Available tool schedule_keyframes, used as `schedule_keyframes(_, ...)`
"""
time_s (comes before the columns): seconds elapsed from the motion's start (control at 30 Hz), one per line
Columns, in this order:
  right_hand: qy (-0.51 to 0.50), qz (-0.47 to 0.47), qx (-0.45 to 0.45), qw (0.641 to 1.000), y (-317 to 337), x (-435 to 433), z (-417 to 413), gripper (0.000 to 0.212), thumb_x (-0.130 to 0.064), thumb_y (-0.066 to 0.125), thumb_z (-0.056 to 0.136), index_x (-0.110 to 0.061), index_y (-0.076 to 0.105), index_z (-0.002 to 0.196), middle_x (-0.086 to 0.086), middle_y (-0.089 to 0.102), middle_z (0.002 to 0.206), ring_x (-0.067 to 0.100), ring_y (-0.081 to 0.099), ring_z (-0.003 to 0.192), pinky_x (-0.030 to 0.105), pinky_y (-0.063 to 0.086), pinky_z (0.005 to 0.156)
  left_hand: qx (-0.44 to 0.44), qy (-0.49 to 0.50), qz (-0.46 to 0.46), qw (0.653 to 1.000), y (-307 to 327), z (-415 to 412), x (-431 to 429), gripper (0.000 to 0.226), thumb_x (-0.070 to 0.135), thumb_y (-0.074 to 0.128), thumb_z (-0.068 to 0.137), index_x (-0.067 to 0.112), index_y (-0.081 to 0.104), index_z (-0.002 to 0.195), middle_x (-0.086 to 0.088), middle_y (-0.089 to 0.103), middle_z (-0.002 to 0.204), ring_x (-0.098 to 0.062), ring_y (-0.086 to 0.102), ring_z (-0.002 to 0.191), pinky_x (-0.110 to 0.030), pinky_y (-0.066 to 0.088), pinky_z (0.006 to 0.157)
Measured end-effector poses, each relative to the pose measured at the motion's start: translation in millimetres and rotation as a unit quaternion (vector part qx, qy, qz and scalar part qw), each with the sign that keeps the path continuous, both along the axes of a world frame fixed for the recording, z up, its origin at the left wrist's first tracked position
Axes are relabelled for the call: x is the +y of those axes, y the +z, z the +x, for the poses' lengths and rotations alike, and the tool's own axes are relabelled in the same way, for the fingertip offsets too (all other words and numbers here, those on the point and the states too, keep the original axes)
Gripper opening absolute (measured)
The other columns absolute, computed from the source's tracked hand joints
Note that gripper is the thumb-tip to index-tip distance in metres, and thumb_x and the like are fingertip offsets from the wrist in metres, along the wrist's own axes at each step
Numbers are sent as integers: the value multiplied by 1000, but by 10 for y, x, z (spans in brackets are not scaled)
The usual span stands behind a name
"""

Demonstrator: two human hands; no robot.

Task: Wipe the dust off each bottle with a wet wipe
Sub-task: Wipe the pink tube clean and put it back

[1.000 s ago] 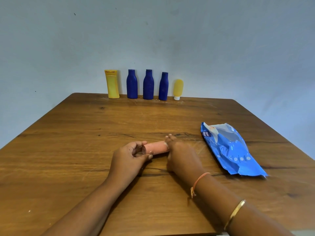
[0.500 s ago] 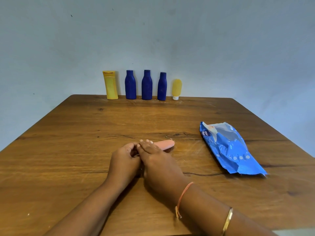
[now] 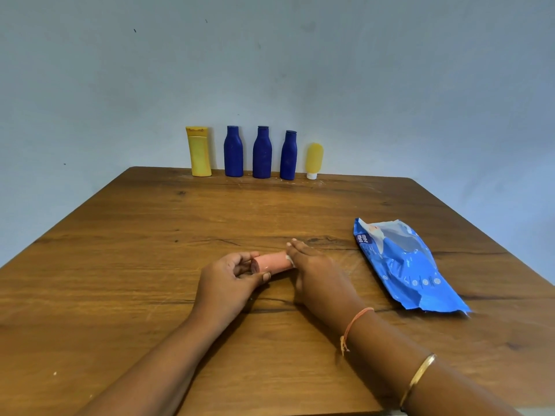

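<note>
A pink bottle [image 3: 271, 262] lies on its side on the wooden table [image 3: 150, 265] near the middle. My left hand [image 3: 229, 279] pinches its left end between thumb and fingers. My right hand [image 3: 318, 273] wraps over its right end, and a small bit of white wet wipe [image 3: 289, 259] shows under the fingers. At the far edge stand a yellow bottle [image 3: 198, 151], three blue bottles [image 3: 233, 151] [image 3: 262, 152] [image 3: 288, 155], and a small yellow tube [image 3: 314, 160] on its white cap.
A blue wet-wipe pack [image 3: 402, 265] lies flat on the table to the right of my right hand. A pale wall rises right behind the row of bottles. The table's near edge runs under my forearms.
My right hand has slid from the bottle's left end to its right end, uncovering the pink body. My left hand keeps its hold on the left end.
</note>
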State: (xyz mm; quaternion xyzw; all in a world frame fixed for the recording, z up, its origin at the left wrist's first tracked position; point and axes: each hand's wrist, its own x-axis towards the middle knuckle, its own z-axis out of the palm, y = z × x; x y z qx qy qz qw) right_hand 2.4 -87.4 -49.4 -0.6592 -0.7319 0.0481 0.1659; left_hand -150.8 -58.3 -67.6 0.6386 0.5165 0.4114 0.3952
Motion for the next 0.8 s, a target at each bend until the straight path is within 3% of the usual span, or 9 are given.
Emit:
schedule_keyframes(0.17, -39, -8, 21, 999, 36, 58, 117, 46, -10, 42, 91, -15, 43, 137, 2, 42, 143, 20, 35, 130, 32, 29, 108, 51, 11, 23, 998, 24, -17, -17, 42, 15, 77, 74, 23, 63, 113, 10, 63, 99, 5, 56, 85, -2, 38, 67)
schedule_keyframes(0.3, -51, -27, 30, 998, 16, 6, 119, 47, -15, 45, 90, -20, 40, 137, 6, 33, 136, 23, 31, 125, 36, 35, 105, 52, 0, 12, 999, -12, -25, -15, 47, 16, 79, 70, 28, 62, 113, 8, 66, 100, -3, 63, 85, -10, 46, 70)
schedule_keyframes(0.4, -58, -8, 70, 996, -17, 23, 139, 41, -12, 46, 89, -17, 46, 130, 5, 38, 129, 19, 38, 117, 31, 37, 101, 51, -9, 17, 999, -23, -22, -10, 46, 13, 80, 69, 32, 61, 107, 8, 66, 102, -5, 64, 87, -17, 48, 75)
schedule_keyframes(0.53, -115, 16, 238, 964, 110, 84, 131, 24, -16, 50, 91, -12, 55, 115, 3, 51, 115, 14, 49, 102, 25, 41, 84, 43, -5, 31, 999, -44, -25, -1, 41, 15, 79, 70, 30, 63, 105, 11, 67, 99, -2, 65, 81, -12, 46, 69)
schedule_keyframes(0.67, -79, -42, 439, 894, 267, 38, -92, 13, -17, 53, 91, -15, 60, 102, 4, 63, 102, 18, 60, 93, 36, 52, 84, -4, -18, 33, 999, -23, -15, -20, 36, 9, 77, 72, 29, 64, 98, 8, 70, 89, -3, 68, 72, -13, 52, 66)
schedule_keyframes(0.73, -29, -36, 398, 916, 280, -19, -226, 11, -17, 53, 91, -15, 60, 99, 2, 63, 98, 17, 60, 90, 34, 53, 81, -10, -20, 49, 999, -2, -13, -42, 31, 10, 74, 74, 33, 64, 91, 9, 70, 77, -4, 67, 68, -13, 51, 62)
schedule_keyframes(0.8, 21, 35, 237, 971, 219, -44, -305, 15, -16, 50, 91, -13, 59, 103, -1, 58, 104, 13, 52, 97, 28, 48, 85, -2, -15, 61, 998, -2, -17, -49, 30, 9, 71, 76, 37, 63, 84, 17, 69, 73, 1, 63, 63, -10, 46, 57)
